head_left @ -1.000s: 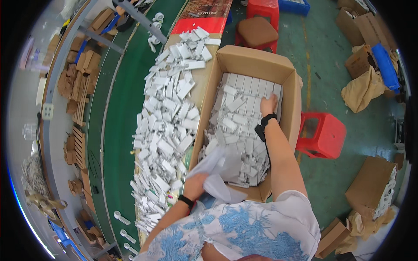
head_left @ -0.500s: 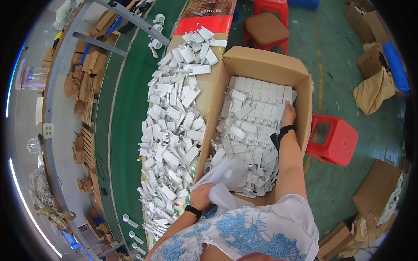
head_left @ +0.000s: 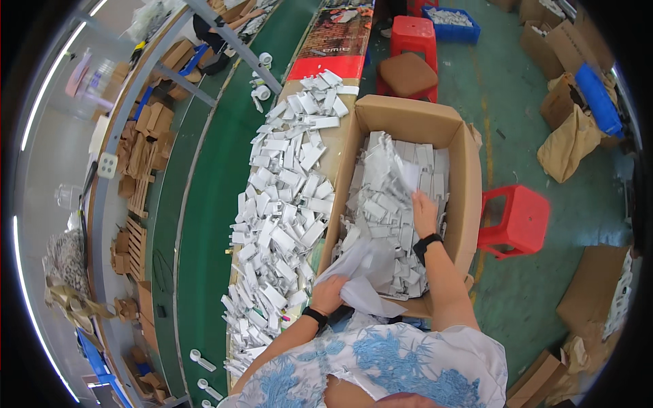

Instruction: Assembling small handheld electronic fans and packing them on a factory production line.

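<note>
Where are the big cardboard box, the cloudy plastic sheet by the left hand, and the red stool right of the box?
Cardboard box (head_left: pixel 408 124): head view, inside of far wall.
Plastic sheet (head_left: pixel 369 264): head view, crumpled middle.
Red stool (head_left: pixel 529 217): head view, seat.

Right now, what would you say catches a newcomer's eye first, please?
The long heap of small white, blocky pieces left of the open brown cardboard box stands out first. At the box, the left hand and right hand each grip translucent whitish plastic film. A bright red plastic stool stands right of the box.
</note>
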A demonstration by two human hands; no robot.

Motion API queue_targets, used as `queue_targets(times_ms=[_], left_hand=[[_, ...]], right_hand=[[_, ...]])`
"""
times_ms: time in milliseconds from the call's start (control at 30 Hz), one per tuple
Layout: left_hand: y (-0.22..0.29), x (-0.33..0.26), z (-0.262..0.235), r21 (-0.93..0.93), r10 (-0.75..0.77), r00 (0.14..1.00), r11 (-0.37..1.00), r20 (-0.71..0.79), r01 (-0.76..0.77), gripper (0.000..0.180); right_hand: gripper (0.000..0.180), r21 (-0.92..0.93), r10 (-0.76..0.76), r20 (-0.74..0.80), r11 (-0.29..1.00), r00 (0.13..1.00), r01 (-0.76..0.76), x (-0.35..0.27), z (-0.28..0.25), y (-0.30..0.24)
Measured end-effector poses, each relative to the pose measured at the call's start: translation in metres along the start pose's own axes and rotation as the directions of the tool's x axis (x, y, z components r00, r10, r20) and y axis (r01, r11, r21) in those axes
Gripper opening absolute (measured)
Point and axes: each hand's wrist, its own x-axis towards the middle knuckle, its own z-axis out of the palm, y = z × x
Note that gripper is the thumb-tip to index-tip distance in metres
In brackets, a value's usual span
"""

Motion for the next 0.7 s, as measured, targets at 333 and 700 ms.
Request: queue_targets(times_ms=[333, 700], left_hand=[[-0.002, -0.011, -0.025, -0.344, 0.003, 0.984, 0.937, -0.178, -0.065, 0.032], [0.066, 0.034, -0.094, -0.102, 0.475, 0.853, 0.858, -0.218, -0.504, 0.075]], right_hand=[[0.022, -0.039, -0.149, 0.372, 0.984, 0.916, 0.176, -0.14, -0.05, -0.038], [0.024, 0.286, -0.089, 0.378, 0.958, 0.921, -0.025, -0.203, -0.091, -0.079]])
